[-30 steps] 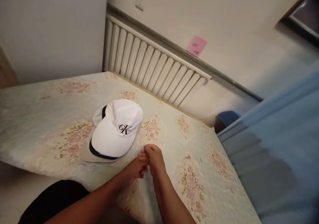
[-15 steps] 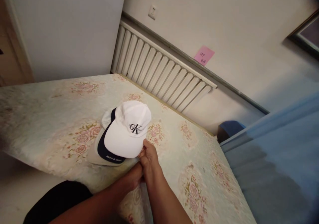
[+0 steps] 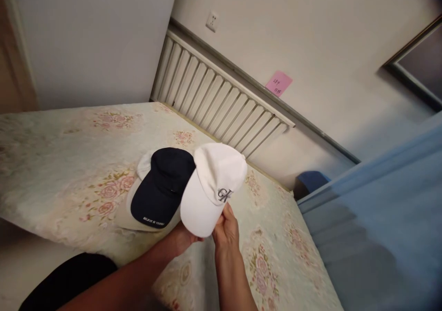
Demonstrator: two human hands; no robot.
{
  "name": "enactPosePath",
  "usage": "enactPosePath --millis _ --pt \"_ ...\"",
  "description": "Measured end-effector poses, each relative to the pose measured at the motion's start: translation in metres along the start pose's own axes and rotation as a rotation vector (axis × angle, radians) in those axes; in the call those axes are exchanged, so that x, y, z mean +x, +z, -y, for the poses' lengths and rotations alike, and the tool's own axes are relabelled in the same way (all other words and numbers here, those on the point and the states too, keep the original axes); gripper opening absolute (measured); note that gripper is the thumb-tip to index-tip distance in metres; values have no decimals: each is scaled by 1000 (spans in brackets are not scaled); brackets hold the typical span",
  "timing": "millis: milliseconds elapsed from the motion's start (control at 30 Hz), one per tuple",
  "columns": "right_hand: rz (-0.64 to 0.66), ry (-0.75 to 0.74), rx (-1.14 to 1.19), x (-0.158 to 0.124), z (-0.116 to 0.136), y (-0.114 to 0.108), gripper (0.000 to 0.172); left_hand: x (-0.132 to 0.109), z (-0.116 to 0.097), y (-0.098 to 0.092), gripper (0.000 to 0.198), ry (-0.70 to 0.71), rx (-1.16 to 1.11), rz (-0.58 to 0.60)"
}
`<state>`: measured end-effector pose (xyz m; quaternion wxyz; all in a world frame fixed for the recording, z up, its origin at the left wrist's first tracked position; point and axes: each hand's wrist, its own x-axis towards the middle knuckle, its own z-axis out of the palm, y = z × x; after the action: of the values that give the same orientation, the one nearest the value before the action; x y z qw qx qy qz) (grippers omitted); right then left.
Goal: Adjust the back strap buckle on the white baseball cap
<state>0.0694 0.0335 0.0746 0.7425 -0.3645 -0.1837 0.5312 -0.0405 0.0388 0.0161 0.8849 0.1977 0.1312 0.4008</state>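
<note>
A white baseball cap with black lettering is tilted and raised between my hands. My right hand grips its right side near the brim, fingers partly behind it. My left hand is closed at the front edge of the brim, its fingertips mostly hidden beneath. Just to the left, a navy cap with white writing along its brim is stacked over a beige cap, of which only the rim and a pale back part show.
The caps are on a bed with a floral cover. Behind it runs a white radiator along the wall, with a pink note above. A blue curtain hangs at the right. Something black shows at the lower left.
The white cap has come off the navy cap and moved right, turning in my hands. The navy cap's crown is now uncovered. Both hands have shifted, the right one rightward.
</note>
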Motion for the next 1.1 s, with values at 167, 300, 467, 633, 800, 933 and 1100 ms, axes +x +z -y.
enactPosePath --millis 167,300,467,633,800,933,1100 --pt "-121 -5 -90 -32 1 -79 26 -7 -20 18 52 -145 -134 149" --pt "-177 6 -133 -55 -7 -119 24 -10 -21 24 58 -129 -146 192" --pt "-233 19 -128 -78 -8 -122 20 -7 -8 13 44 -129 -15 72" --pt "-198 46 -108 -91 -1 -115 23 -6 -6 11 44 -99 8 45" --pt "-15 101 -178 -99 6 -108 35 -9 -8 14 44 -121 18 46" --pt "-40 93 -205 -99 6 -110 29 -10 -5 14 40 -126 17 28" --pt "-112 85 -177 -95 3 -119 33 -9 2 9 40 -166 36 66"
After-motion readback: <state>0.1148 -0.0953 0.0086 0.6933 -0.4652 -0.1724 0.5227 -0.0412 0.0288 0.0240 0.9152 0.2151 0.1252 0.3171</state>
